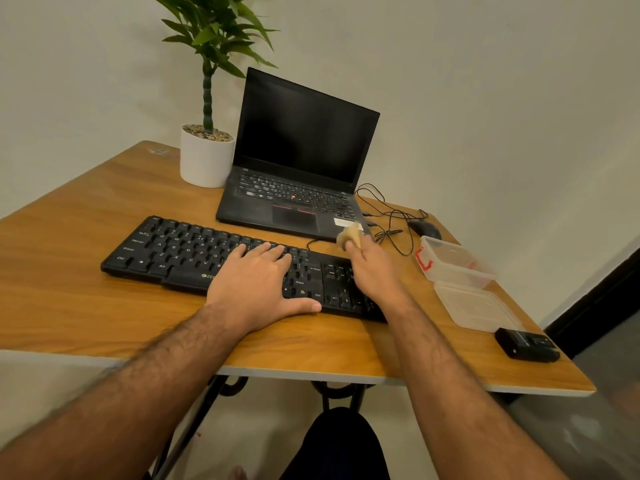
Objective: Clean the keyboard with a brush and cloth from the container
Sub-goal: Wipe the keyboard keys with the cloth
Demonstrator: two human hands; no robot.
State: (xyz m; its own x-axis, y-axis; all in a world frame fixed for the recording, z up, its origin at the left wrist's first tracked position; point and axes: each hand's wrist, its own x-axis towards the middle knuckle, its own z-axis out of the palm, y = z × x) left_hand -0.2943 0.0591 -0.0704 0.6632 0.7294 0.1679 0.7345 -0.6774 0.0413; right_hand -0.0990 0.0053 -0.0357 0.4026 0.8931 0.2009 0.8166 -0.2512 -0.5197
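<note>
Left hand [256, 282] lies flat, fingers straight, pressing on the black keyboard [194, 251] at the counter [86, 306] front. Right hand [372, 268] hovers over the keyboard's right end, fingers pinching a blurred tan brush [349, 234]. Clear plastic container [457, 263] sits open to the right, its lid [476, 308] just in front. No cloth discernible. Laptop [298, 157], potted plant [207, 150], mouse [424, 229] behind.

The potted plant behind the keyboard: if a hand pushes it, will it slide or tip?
The potted plant probably tips rather than slides: its stem rises tall above a narrow white pot. The pebbles may add some steadying weight.
</note>
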